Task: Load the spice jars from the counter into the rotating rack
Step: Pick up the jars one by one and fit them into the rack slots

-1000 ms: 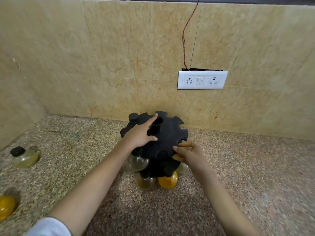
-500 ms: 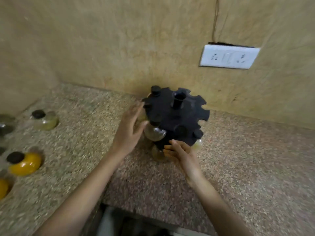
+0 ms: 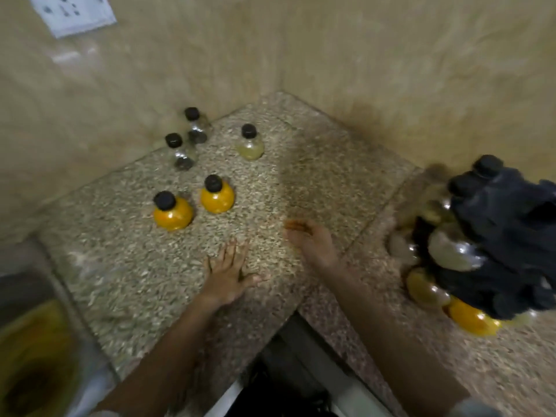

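Five spice jars with black caps stand on the speckled counter [image 3: 126,266] in front of me, in the corner where two walls meet. Two of them are bright orange: one orange jar [image 3: 172,211] is closer to me, and the other orange jar [image 3: 216,195] sits just beside it. Farther back stands a pale yellow jar [image 3: 249,144]. Two clear jars, a nearer one [image 3: 180,153] and a farther one [image 3: 196,127], stand close to the wall. My left hand [image 3: 228,273] is flat above the counter with its fingers spread apart, holding nothing. My right hand [image 3: 314,240] is beside it, blurry, with loose open fingers and nothing in it. Both hands are near the orange jars but not touching them. Way off to my right is the black rack [image 3: 511,236], blurry too, with round jars hanging around it, some pale and some orange. A white switch plate [image 3: 72,13] is on the wall.
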